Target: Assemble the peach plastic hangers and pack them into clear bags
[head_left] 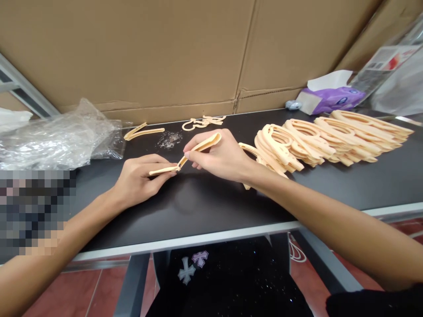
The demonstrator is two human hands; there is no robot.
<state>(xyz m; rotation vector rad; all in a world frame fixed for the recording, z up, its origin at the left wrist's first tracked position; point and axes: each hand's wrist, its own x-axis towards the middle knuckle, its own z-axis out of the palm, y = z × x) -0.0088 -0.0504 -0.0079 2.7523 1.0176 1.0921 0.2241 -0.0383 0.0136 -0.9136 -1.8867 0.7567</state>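
My left hand [140, 180] pinches one arm of a narrow cream plastic piece [164, 170] over the middle of the black table. In my right hand [220, 156] is a wider, channel-shaped cream plastic strip [206, 143], tilted up to the right. The two parts meet end to end between my fingertips; whether they are joined there I cannot tell. Behind my hands lies a similar V-shaped cream piece [145, 132]. Thin curled cream scraps [205, 122] lie to its right, near the cardboard.
Stacked cream plastic parts [310, 138] fill the table's right side. A purple tissue pack [337, 97] stands behind them. Crumpled clear plastic bags [62, 136] cover the left side. Small pale crumbs [170, 140] lie on the black tabletop [205, 207]. A cardboard wall [148, 53] closes off the back.
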